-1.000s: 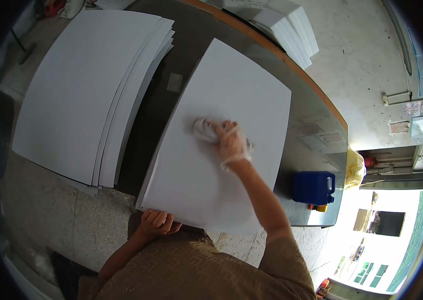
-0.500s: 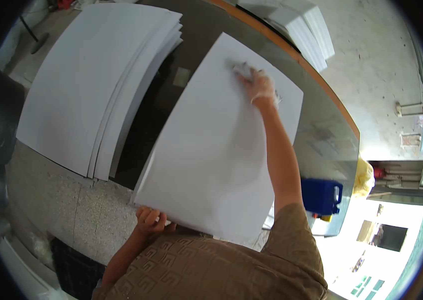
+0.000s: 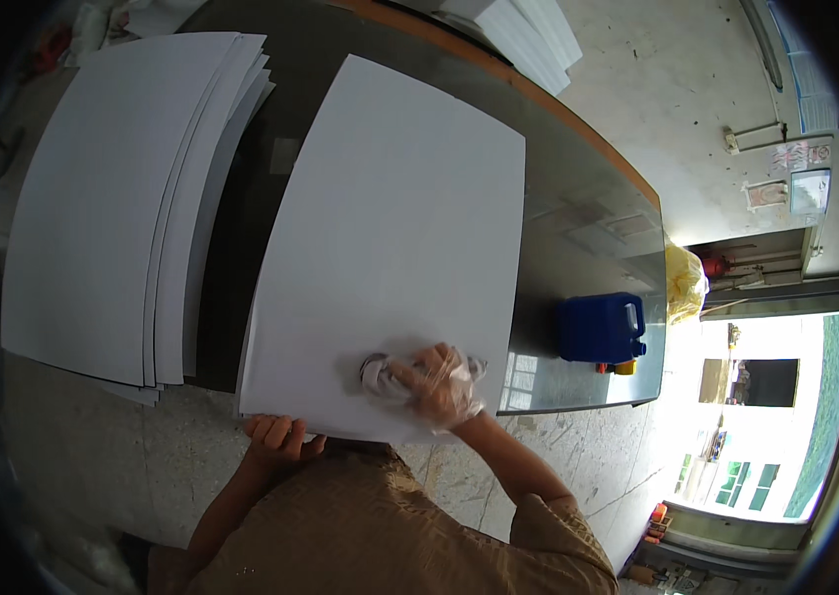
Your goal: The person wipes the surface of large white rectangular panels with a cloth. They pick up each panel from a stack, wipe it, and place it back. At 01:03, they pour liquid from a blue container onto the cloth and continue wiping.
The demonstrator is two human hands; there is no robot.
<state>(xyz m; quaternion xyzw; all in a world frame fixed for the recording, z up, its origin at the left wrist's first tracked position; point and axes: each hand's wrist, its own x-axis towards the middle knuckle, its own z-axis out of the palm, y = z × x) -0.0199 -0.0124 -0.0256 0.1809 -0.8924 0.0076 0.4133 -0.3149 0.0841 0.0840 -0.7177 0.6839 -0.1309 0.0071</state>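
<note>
Head view is showing a large white rectangular sheet point(image 3: 399, 238) lying flat on the dark glossy desk point(image 3: 578, 228), its near edge hanging just past the desk's near edge toward the person. The right hand point(image 3: 439, 382), covered in a thin clear plastic glove, is pressing a crumpled grey-white cloth point(image 3: 385, 375) onto the sheet close to its near edge; the grip is closed on the cloth, fingers curled over it. The left hand point(image 3: 279, 436), bare, is gripping the sheet's near edge at its near left corner, fingers curled over the top of the board, so its grip is closed on the sheet.

A stack of similar large white sheets point(image 3: 102, 198) is lying to the left, overhanging the desk's left edge, its layers fanned slightly so their edges are showing. Another stack of white sheets point(image 3: 528, 30) is sitting at the far edge of the desk.

A blue plastic jerrycan with a handle point(image 3: 600, 327) is standing upright near the desk's near right corner, well apart from the gloved hand; its walls are opaque, so what is inside cannot be told. A small yellow object point(image 3: 624, 368), possibly a cap, is lying just beside its base. A yellow plastic bag point(image 3: 685, 283) is hanging beyond the desk's right edge; what it is holding is not showing.
</note>
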